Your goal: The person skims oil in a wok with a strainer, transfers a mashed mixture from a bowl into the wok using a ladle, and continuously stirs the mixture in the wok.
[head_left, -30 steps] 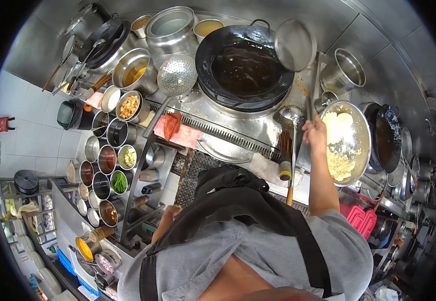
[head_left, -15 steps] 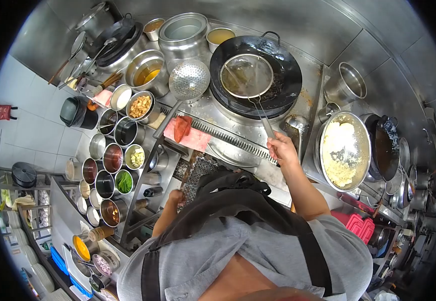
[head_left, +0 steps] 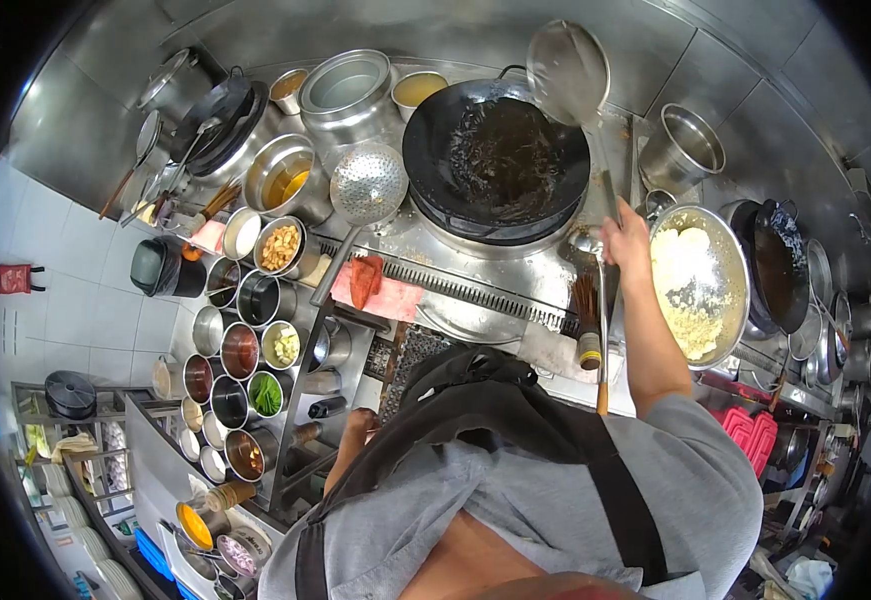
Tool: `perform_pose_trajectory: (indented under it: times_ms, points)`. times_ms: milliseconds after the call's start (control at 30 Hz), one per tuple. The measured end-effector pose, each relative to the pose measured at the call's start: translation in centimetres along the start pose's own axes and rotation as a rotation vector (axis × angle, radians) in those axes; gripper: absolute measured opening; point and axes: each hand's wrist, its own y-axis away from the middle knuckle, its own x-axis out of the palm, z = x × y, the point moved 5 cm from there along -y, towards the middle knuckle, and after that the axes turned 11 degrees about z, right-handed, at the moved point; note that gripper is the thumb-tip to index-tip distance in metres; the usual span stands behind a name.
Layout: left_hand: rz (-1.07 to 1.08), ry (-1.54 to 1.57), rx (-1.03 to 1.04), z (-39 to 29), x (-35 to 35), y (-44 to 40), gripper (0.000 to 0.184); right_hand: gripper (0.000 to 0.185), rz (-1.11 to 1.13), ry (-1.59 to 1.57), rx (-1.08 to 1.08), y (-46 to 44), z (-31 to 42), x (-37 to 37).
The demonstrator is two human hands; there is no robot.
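My right hand point(head_left: 625, 238) is closed around the handle of a round wire-mesh strainer point(head_left: 567, 72), raised at the back right edge of a black wok point(head_left: 500, 150). Dark, shiny liquid lies in the wok. Below my right hand, a ladle point(head_left: 603, 330) with a wooden handle tip rests across the stove's front edge. A steel bowl point(head_left: 744, 300) of pale yellow and white food stands just right of my right forearm. My left hand point(head_left: 359, 424) hangs low beside the dark apron; its fingers are too obscured to read.
Left of the wok, a perforated ladle point(head_left: 368, 185) lies near a pot of amber liquid point(head_left: 288, 175). A red cloth point(head_left: 365, 282) sits on a pink cloth at the stove edge. Several ingredient pots point(head_left: 280, 344) crowd the left counter. A bamboo brush point(head_left: 587, 325) stands at the front.
My right hand has lifted the strainer up and right out of the wok. The bamboo brush and wooden-handled ladle now show. The camera view has shifted slightly.
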Motion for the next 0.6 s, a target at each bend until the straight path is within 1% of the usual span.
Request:
perform_pose_trajectory:
  times_ms: [67,100,167,200,267,300,333,400,467,500,533,600]
  points:
    - [0.015,0.328,-0.053,-1.2,-0.1,-0.4,0.015,0.048,-0.097,0.454,-0.145,-1.4,-3.7,-2.0]
    - [0.030,0.500,-0.054,-1.5,0.1,-1.0,0.015,0.048,-0.095,0.459,-0.144,-1.3,-4.3,-1.8]
    - [0.070,0.853,-0.047,-2.1,1.1,-2.0,0.014,0.038,-0.047,0.430,0.016,-0.9,-6.1,-1.5]
    - [0.104,1.043,-0.034,-2.0,1.8,-2.5,0.014,0.032,0.051,0.274,0.102,-0.8,-6.4,-0.5]
    - [0.179,1.319,-0.024,-1.7,2.6,-2.9,0.014,0.035,0.164,-0.037,0.186,-0.4,-6.2,1.8]
    - [0.179,1.315,-0.029,-1.8,2.1,-2.2,0.014,0.027,0.207,-0.168,0.150,-0.6,-6.6,2.9]
    - [0.138,1.125,-0.031,-1.7,1.3,-1.3,0.013,0.027,0.208,-0.174,0.152,-0.8,-7.3,3.9]
    - [0.055,0.748,-0.035,-2.6,-1.0,1.6,0.013,0.025,0.245,-0.513,0.183,-1.2,-8.5,6.5]
    - [-0.029,0.372,-0.041,-3.5,-2.5,3.2,0.015,0.023,0.260,-0.565,0.193,-1.7,-8.7,8.5]
    - [-0.038,0.370,-0.047,-3.7,-2.7,3.4,0.015,0.021,0.300,-0.618,0.201,-2.1,-8.7,9.6]
    - [-0.015,0.242,-0.041,-4.1,-2.7,3.6,0.017,0.019,0.340,-0.671,0.208,-2.6,-8.6,10.6]
    - [0.031,-0.020,-0.031,-4.5,-2.9,3.7,0.019,0.017,0.352,-0.722,0.199,-3.2,-7.4,11.9]
